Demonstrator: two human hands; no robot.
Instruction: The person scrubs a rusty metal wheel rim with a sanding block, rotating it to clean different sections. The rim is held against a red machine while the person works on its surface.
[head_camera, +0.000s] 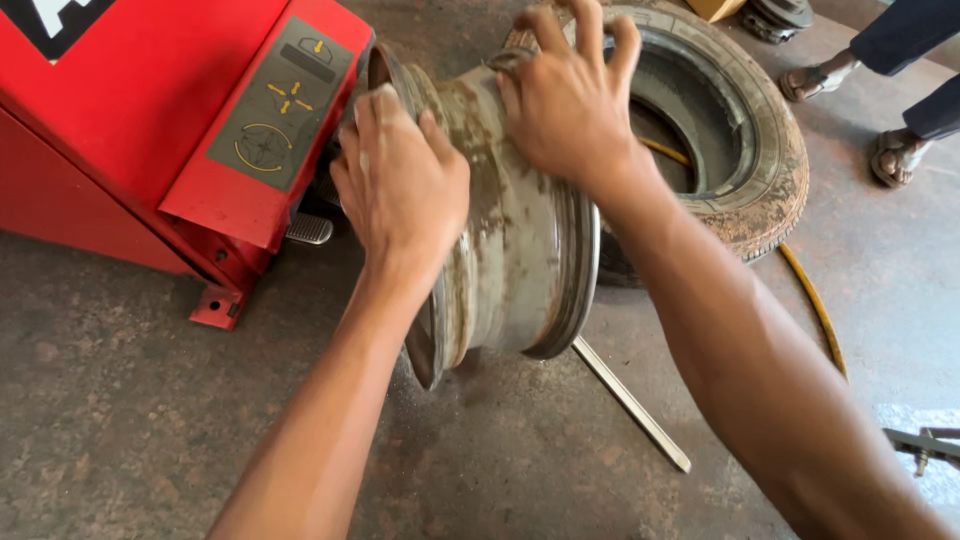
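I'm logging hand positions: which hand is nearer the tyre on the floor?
Right. The right hand grips the wheel rim's far edge beside the tyre; the left hand is toward the red machine.

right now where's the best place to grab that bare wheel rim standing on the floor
By its two raised edges, from above. The rim stands on edge, its wide barrel too broad for one hand, so the left hand and right hand probably grip best at opposite flanges.
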